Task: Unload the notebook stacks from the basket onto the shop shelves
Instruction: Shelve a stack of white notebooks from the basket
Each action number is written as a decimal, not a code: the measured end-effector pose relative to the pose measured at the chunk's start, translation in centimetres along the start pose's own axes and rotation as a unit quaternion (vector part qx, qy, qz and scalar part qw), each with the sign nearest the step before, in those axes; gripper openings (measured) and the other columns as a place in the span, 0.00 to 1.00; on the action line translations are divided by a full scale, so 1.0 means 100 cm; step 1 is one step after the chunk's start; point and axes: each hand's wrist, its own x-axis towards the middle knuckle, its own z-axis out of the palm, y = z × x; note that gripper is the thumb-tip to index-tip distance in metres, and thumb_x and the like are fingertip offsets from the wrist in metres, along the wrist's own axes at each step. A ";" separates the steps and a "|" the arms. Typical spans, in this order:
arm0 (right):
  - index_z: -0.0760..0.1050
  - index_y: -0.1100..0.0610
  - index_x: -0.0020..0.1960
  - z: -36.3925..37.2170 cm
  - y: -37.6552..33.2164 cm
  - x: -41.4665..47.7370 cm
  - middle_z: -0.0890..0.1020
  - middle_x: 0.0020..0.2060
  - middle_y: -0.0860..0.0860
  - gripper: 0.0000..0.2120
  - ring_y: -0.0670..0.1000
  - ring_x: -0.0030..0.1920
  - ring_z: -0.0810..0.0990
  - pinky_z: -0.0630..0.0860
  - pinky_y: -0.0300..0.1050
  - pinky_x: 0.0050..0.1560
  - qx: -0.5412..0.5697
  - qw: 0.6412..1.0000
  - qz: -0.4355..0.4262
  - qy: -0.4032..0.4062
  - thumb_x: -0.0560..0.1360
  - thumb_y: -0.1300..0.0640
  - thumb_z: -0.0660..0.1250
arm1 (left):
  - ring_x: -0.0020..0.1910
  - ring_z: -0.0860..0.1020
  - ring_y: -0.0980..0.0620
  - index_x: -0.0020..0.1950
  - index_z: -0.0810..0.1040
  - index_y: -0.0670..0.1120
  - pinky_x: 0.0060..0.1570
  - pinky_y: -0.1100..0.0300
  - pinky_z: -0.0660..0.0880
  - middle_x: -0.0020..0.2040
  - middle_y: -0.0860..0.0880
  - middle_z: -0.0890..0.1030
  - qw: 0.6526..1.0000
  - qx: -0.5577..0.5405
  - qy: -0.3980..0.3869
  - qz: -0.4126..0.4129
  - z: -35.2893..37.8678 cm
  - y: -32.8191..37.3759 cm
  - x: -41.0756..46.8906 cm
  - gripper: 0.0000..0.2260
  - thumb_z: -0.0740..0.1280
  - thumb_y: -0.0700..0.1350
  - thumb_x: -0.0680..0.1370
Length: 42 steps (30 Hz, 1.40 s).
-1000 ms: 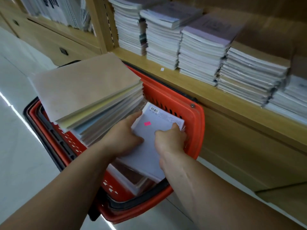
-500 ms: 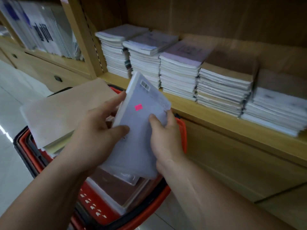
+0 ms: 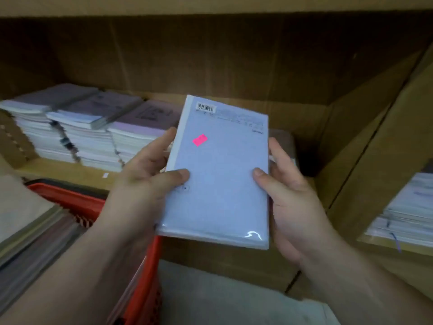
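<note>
A pack of notebooks [image 3: 220,179] is held up in both hands in the middle of the view, in front of the wooden shelf [image 3: 58,171] and above the near right corner of the red basket [image 3: 72,199]. The pack is flat and upright-oblong, with a pale blue-grey cover and a lighter strip down its left edge. It is sealed in clear plastic that shines at the near right corner. A barcode [image 3: 205,107] sits at the far left corner and a small pink sticker [image 3: 199,140] lies a little below it. The printed lines beside the barcode are too blurred to read.

The left hand [image 3: 145,184] grips the pack's left edge, thumb on the cover and fingers curled behind. The right hand [image 3: 290,202] grips the right edge the same way.

Stacks of notebooks [image 3: 89,134] stand in a row on the shelf to the far left. A brown-topped pile [image 3: 21,207] lies in the basket at the near left. Another stack [image 3: 407,212] sits at the right edge.
</note>
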 end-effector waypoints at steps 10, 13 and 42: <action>0.70 0.41 0.69 -0.074 -0.008 0.042 0.80 0.58 0.47 0.19 0.55 0.53 0.81 0.72 0.37 0.26 -0.094 0.990 0.068 0.083 0.82 0.58 0.65 | 0.45 0.86 0.49 0.65 0.77 0.43 0.41 0.57 0.83 0.55 0.41 0.85 0.991 0.091 -0.051 -0.080 0.094 -0.028 0.097 0.17 0.64 0.30 0.79; 0.72 0.46 0.70 -0.085 0.006 0.053 0.81 0.58 0.48 0.18 0.56 0.53 0.82 0.72 0.37 0.28 -0.103 0.984 0.056 0.133 0.82 0.59 0.65 | 0.45 0.81 0.58 0.75 0.69 0.50 0.35 0.69 0.77 0.65 0.51 0.77 0.940 0.286 -0.134 -0.124 0.098 -0.040 0.088 0.22 0.67 0.42 0.82; 0.68 0.43 0.71 -0.092 0.041 0.098 0.79 0.59 0.42 0.21 0.44 0.57 0.79 0.78 0.40 0.49 -0.207 0.975 -0.010 0.086 0.82 0.55 0.67 | 0.74 0.64 0.32 0.74 0.71 0.63 0.71 0.27 0.53 0.69 0.46 0.74 0.650 0.732 -0.028 0.202 0.070 -0.111 0.128 0.28 0.68 0.64 0.74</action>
